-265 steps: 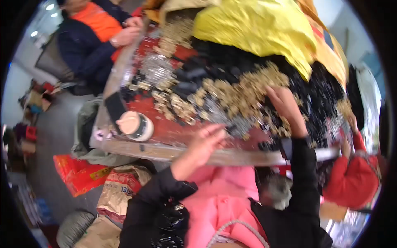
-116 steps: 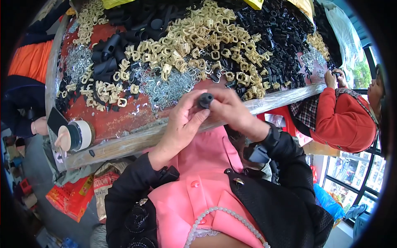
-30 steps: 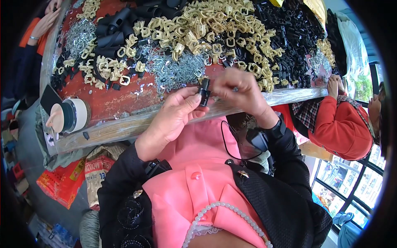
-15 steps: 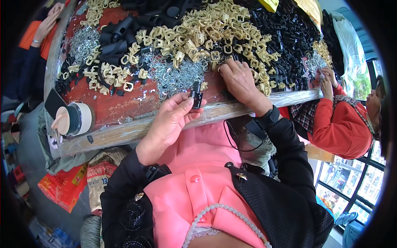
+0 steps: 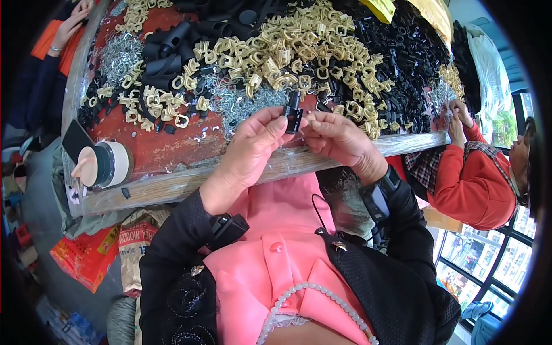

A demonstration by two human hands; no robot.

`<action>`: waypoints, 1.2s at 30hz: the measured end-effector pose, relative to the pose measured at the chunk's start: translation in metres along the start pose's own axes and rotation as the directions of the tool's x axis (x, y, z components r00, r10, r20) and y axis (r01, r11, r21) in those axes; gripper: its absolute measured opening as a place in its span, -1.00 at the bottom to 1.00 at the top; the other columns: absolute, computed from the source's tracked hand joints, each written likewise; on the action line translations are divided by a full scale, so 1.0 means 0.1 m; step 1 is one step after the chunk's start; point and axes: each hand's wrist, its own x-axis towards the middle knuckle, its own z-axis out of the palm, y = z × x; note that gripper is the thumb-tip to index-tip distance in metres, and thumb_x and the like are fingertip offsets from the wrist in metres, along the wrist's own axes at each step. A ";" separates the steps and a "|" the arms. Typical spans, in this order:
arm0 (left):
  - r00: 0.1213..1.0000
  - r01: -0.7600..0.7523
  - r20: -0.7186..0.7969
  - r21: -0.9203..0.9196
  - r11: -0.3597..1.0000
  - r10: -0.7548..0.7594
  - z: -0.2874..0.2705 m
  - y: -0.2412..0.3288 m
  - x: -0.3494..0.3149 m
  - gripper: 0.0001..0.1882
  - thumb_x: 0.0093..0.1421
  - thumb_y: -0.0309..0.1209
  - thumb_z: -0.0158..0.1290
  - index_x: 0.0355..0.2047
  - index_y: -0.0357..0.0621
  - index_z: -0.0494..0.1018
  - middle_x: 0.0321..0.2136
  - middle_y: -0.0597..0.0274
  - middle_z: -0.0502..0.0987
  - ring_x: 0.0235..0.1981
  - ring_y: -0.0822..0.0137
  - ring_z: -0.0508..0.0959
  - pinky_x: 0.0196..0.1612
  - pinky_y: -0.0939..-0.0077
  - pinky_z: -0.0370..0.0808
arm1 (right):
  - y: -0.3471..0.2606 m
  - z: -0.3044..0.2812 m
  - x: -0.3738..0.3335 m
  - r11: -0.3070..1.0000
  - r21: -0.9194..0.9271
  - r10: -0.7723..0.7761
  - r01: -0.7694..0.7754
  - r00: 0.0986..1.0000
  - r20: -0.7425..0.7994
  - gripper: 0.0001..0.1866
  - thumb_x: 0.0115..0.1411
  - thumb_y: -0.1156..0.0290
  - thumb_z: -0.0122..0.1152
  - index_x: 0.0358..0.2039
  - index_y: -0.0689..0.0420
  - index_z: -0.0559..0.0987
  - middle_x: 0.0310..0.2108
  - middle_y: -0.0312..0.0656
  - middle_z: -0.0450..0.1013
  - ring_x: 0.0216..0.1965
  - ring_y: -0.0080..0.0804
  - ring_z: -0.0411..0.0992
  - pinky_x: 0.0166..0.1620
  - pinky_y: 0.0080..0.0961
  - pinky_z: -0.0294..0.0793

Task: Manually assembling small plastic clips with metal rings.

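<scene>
Across the upper frame, a wood-edged red table (image 5: 158,150), bearing cream ring-shaped plastic clips (image 5: 282,56). At centre, bare left hand (image 5: 251,144) and bare right hand (image 5: 340,136) (right's grip too unclear to tell). Pinched in the left: a black cylindrical plastic fitting (image 5: 292,119). Probably mid-assembly; calls next for steady holding, precise alignment.

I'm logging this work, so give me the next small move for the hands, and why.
Likely best: bring the right hand in to the black part while the left hand steadies it. The left hand grips it, and the right hand's thumb and finger come together close beside it; anything between them is too small to tell.
</scene>
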 end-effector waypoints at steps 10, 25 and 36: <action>0.995 0.081 -0.040 -0.125 0.989 -0.086 -0.09 -0.04 0.03 -0.75 0.12 -0.40 -0.10 -0.23 -0.30 0.32 -0.27 0.08 0.44 -0.22 0.34 0.44 -0.11 0.46 0.38 | 0.19 0.10 0.02 0.802 -0.484 -0.424 0.350 0.905 -0.046 -0.90 0.06 0.46 0.03 -0.39 0.18 0.36 -0.49 -0.32 0.31 -0.57 -0.59 0.22 -0.49 -0.69 0.23; 0.975 0.202 -0.049 -0.227 0.953 -0.218 -0.12 -0.06 -0.12 -0.77 0.12 -0.41 -0.09 -0.24 -0.29 0.33 -0.29 0.09 0.44 -0.25 0.27 0.47 -0.19 0.53 0.45 | 0.12 0.16 -0.13 0.298 -0.847 -0.619 0.440 0.764 0.179 -0.90 0.07 0.46 0.04 -0.47 0.21 0.36 -0.61 -0.34 0.26 -0.62 -0.60 0.23 -0.55 -0.70 0.21; 0.974 0.216 -0.027 -0.190 0.958 -0.225 -0.01 -0.03 -0.20 -0.73 0.09 -0.40 -0.05 -0.20 -0.26 0.33 -0.33 0.14 0.46 -0.32 0.30 0.50 -0.29 0.62 0.48 | 0.18 0.34 -0.19 0.690 -0.577 -0.511 0.438 0.859 0.040 -0.86 0.11 0.40 0.00 -0.48 0.21 0.35 -0.63 -0.44 0.20 -0.62 -0.72 0.16 -0.57 -0.76 0.14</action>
